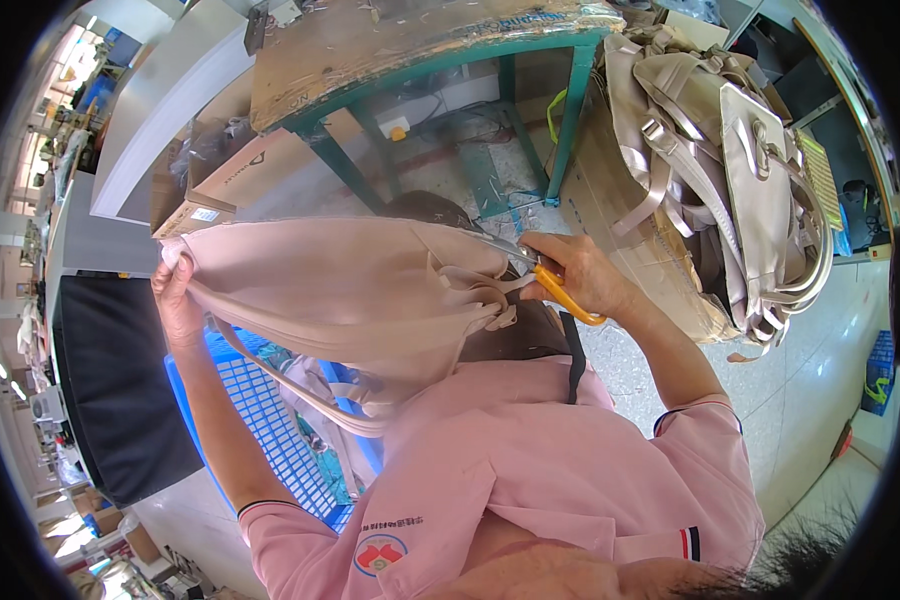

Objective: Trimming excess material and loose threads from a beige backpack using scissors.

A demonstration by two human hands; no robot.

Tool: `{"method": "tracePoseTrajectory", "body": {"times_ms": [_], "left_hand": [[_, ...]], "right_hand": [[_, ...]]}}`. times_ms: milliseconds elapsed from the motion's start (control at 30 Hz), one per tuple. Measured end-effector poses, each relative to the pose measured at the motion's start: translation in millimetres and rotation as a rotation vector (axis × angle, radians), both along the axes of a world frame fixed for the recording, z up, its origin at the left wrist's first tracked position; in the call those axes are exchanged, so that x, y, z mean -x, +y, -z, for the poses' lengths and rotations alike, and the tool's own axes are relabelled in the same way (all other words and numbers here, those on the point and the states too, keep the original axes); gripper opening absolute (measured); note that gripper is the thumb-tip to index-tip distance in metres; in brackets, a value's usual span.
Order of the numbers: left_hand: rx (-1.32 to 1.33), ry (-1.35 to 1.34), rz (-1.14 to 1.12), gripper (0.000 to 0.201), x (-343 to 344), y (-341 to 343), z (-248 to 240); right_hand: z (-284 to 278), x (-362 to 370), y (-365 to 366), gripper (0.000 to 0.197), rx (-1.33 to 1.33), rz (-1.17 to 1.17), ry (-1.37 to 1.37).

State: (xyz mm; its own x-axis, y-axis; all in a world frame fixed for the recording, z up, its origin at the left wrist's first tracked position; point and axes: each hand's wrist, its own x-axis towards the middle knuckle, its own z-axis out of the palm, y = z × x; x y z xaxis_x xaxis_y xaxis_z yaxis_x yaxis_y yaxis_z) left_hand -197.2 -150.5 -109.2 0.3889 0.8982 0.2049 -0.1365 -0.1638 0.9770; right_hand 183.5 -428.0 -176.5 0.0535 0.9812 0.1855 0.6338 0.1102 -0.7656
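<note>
A pale pinkish-beige bag (330,270) is stretched out across my lap, its straps and trim hanging toward me. My left hand (178,295) pinches its far left corner, thumb on the near face. In my right hand (588,275) is a pair of scissors with orange handles (568,296). Their metal blades point left and lie against the bag's right end, by a bunch of folded straps (480,300). The bag's edge partly hides the blade tips, so I cannot tell whether they are cutting.
Beneath my left arm stands a blue plastic basket (232,385) with fabric pieces inside. A worn wooden table (400,60) on green legs is ahead. To the right, similar beige bags (755,190) are heaped over a large cardboard box (620,215). Another carton (270,165) sits far left.
</note>
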Motion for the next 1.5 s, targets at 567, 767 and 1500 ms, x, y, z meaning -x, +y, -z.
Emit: {"method": "tracePoseTrajectory", "body": {"times_ms": [567, 767, 1500], "left_hand": [[-0.067, 0.0, 0.001, 0.015, 4.4, -3.8, 4.5], [-0.068, 0.01, -0.001, 0.018, 0.2, -7.8, 2.1], [-0.166, 0.041, 0.068, 0.022, -35.5, -56.3, -54.7]], "right_hand": [[-13.6, 2.8, -1.1, 0.059, 0.074, -0.058, -0.134], [-7.7, -0.4, -4.8, 0.052, 0.08, -0.048, -0.086], [-84.4, 29.9, 67.1, 0.074, -0.182, -0.206, -0.329]]}}
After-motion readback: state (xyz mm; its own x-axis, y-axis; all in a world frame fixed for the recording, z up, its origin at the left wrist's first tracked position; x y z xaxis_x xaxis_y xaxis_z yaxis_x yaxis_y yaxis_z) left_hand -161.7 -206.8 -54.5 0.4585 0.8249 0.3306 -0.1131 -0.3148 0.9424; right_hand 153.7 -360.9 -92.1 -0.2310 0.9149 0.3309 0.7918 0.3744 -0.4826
